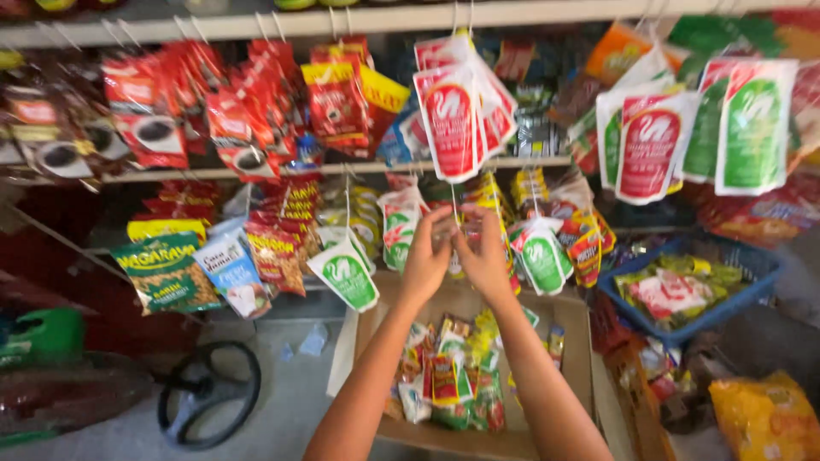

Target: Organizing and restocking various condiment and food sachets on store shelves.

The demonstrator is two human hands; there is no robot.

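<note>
Filling the whole back of the view, a rack (342, 19) of rails carries hanging sachets, so that each strip can be seen and pulled off from the front. On the upper rail, toward its left end, hang red packs (248, 111); near its middle hang white and red pouches (451, 119), and at its right end white and green pouches (752, 124). Below the rack, an open carton (547, 312) stands on the floor with its flaps out, and many small sachets (453, 380) lie loose in it near the front edge. To the right of the carton, a blue basket (752, 286) holds green packets.

Both arms reach up from the bottom edge of the view, above the carton. The left hand (424, 260) and the right hand (484, 256) meet under the lower rail, the fingers nearly closed and pinching together at a thin strip (455, 224) that hangs there. What exactly is between the fingertips is too blurred to tell; it seems both hands are needed, one to steady the strip and one to work on it.
</note>
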